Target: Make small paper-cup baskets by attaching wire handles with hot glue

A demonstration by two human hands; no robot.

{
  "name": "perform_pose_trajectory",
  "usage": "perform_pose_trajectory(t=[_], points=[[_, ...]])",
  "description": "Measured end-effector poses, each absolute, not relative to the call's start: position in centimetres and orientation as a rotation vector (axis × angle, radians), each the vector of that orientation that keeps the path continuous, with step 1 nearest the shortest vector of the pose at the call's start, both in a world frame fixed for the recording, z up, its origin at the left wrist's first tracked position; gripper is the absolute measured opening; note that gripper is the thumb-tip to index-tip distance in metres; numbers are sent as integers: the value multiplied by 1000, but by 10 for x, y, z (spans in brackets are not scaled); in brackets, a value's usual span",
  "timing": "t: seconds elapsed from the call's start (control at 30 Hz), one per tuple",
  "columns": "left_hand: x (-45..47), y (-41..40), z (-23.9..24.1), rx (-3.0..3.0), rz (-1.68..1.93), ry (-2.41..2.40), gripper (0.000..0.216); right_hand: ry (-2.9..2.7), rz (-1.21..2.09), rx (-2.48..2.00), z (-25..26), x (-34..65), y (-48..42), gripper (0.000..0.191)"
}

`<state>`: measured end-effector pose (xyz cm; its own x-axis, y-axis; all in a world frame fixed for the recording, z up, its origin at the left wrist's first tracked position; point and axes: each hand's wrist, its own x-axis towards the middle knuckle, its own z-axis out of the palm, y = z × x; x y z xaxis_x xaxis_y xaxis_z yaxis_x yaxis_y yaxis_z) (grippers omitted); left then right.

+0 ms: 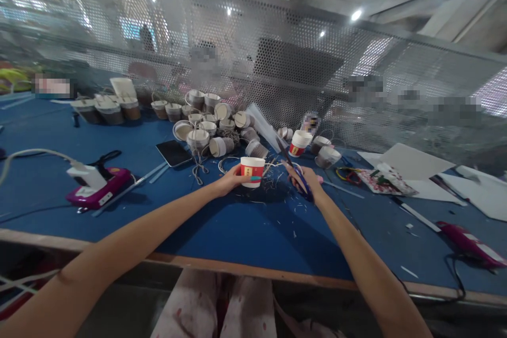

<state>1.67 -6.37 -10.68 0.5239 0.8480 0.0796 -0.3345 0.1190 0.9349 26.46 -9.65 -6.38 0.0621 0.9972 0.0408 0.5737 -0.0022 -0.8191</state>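
Note:
A red and white paper cup point(252, 168) stands upright in the grip of my left hand point(233, 178), whose fingers close round its left side. To the right, my right hand point(307, 182) is wrapped round the blue handles of a pair of scissors point(302, 186); the dark blades point up and away. A thin white cord point(273, 164) runs from the cup's right side toward my right hand. Whether the fingers pinch the cord I cannot make out. Behind my right hand stand stacked paper cups point(300, 142) of the same red pattern.
Many small cord-wrapped cups point(198, 140) crowd the back of the blue table point(237, 232). A phone point(173, 153) and a purple power strip point(101, 189) lie left. White sheets point(415, 163) and another purple power strip point(471, 243) are right. A perforated metal screen point(237, 53) rises behind.

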Motion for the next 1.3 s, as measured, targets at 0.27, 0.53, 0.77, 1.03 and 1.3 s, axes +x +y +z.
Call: perform_pose_trajectory(t=[0.27,0.53,0.77,1.03,1.3], points=[[18,-65,-106,1177,1085,689,63,-894,2050,-545,-57,240,-109,63],[13,-51,-117,1198,1304,797,58,-1028,1962,-623,-48,223,-109,66],[10,-56,-113,1200,1303,767,64,-1159,1615,-828,-68,203,-83,42],[8,-58,-117,1472,1342,825,66,-683,2027,-245,-73,220,-101,37],[6,-58,-116,1542,1301,963,66,-274,2283,807,-79,224,-108,40]])
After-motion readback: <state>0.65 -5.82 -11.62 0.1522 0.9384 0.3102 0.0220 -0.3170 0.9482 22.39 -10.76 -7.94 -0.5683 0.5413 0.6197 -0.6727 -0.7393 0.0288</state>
